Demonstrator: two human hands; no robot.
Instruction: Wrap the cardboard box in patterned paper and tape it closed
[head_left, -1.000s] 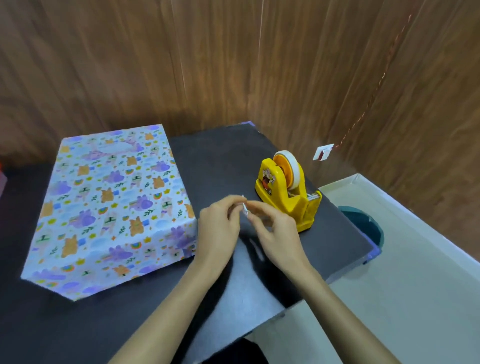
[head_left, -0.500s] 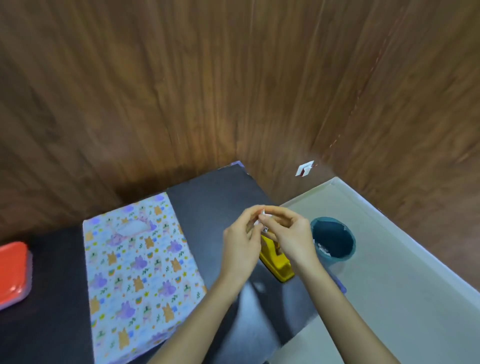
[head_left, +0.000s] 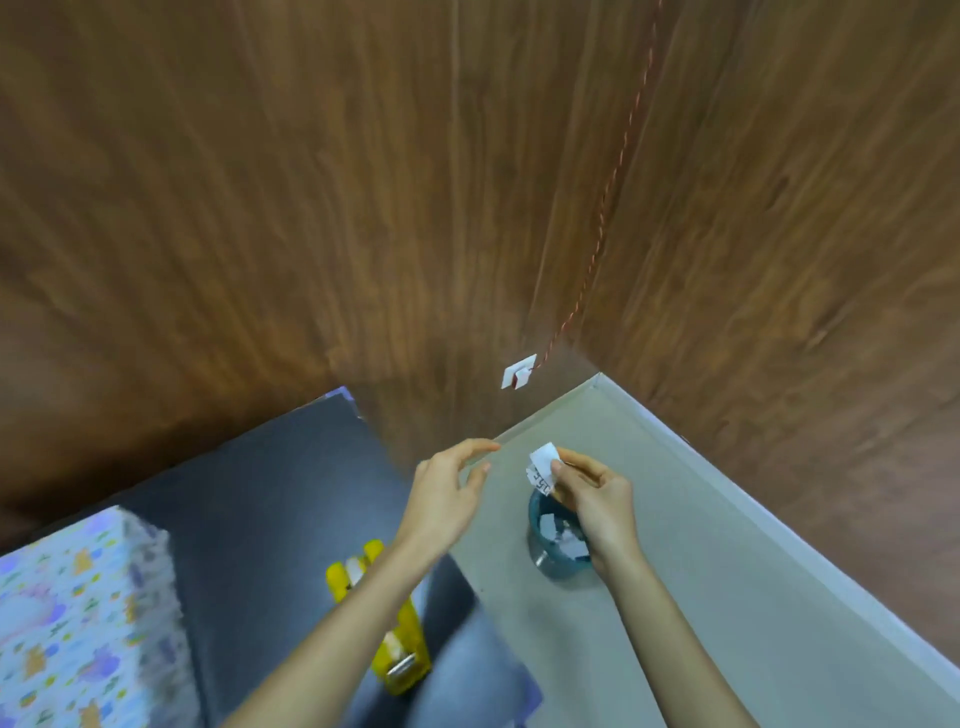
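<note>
The box wrapped in pale blue paper printed with orange and purple cartoon animals (head_left: 78, 623) lies flat in the lower left of the frame, cut by its edge. The yellow plastic tape dispenser (head_left: 408, 644) stands apart, lower centre, blurred.

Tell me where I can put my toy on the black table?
The bare stretch of black table between the wrapped box and the yellow tape dispenser, back to the wooden wall, is free. It is crowded around the dispenser, where the left forearm crosses over it. The floor right of the teal bin is bare too.
</note>
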